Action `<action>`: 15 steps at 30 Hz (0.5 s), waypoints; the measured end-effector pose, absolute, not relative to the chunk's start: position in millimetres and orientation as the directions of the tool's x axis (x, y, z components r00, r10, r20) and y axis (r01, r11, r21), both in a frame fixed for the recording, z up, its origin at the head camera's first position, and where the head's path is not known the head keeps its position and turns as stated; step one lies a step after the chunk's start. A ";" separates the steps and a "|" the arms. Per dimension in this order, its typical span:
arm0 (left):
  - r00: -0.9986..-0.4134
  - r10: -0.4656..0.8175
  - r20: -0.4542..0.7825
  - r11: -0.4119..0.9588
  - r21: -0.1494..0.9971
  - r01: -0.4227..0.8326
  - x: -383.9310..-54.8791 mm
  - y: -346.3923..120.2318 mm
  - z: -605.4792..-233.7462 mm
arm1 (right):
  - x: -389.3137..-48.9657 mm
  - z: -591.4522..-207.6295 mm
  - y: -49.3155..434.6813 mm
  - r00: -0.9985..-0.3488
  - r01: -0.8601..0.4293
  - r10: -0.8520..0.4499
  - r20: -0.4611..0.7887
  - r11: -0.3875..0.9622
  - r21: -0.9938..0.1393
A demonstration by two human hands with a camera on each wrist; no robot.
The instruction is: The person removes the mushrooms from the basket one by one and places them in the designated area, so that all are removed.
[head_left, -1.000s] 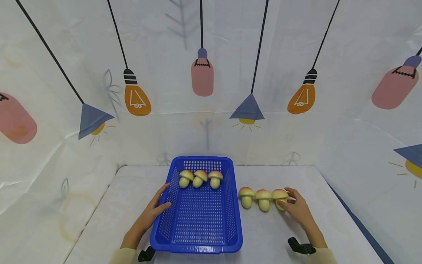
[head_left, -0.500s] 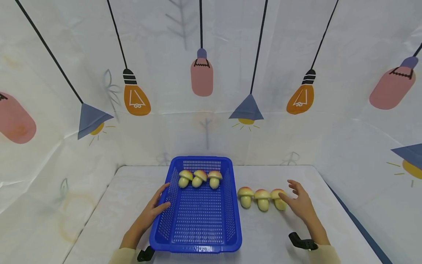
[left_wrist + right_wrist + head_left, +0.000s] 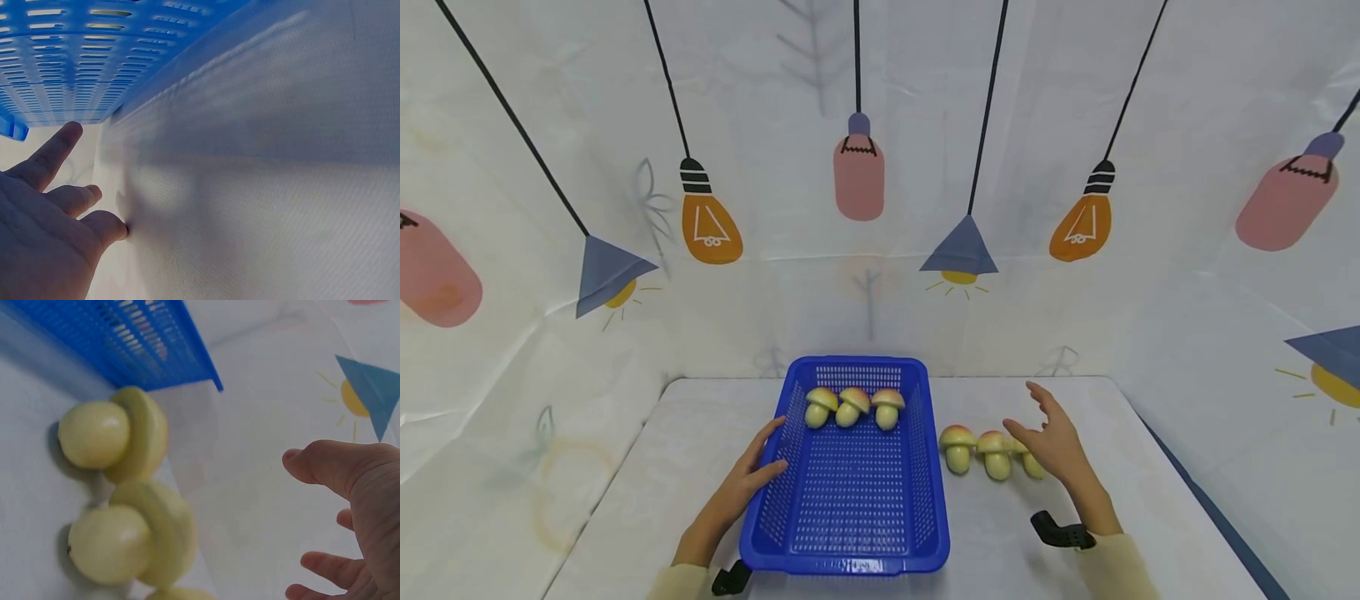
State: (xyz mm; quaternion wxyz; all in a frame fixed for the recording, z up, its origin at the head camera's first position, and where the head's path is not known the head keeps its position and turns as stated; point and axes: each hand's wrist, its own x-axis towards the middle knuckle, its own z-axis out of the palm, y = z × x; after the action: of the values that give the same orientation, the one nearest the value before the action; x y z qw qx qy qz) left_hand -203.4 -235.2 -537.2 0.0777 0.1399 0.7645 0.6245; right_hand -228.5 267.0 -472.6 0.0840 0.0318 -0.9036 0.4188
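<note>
A blue plastic basket (image 3: pixel 871 500) stands on the table with three toy mushrooms in a row at its far end, among them a middle mushroom (image 3: pixel 852 407). My left hand (image 3: pixel 747 475) rests on the basket's left rim, fingers and thumb spread. To the right of the basket lie three more mushrooms side by side: a left one (image 3: pixel 958 450), a middle one (image 3: pixel 996 455) and a right one (image 3: pixel 1032 462), partly hidden behind my right hand (image 3: pixel 1054 442). That hand is raised over them with thumb and fingers apart, holding nothing. In the right wrist view the nearby mushrooms (image 3: pixel 112 544) sit apart from the fingers.
A white cloth covers the table (image 3: pixel 1000 533). Behind it hangs a white backdrop (image 3: pixel 775 317) printed with lamps and bulbs. Black wrist straps (image 3: pixel 1063 532) sit on both forearms.
My right hand has let go of the rightmost mushroom, lifted and shifted left above the row. The left hand and the basket stay where they were.
</note>
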 end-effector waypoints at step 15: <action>-0.948 0.314 0.058 0.183 0.976 0.121 -203.4 -235.5 -536.5 | -250.2 -467.0 186.0 -0.952 -0.307 -0.171 0.255 0.568 -0.764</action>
State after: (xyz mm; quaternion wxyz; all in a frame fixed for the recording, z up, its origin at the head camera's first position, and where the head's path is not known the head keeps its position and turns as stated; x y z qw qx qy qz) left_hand -203.4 -235.5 -536.5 0.0776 0.1421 0.7652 0.6231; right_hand -250.2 186.0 -467.0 0.0762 0.1355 -0.8821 0.4446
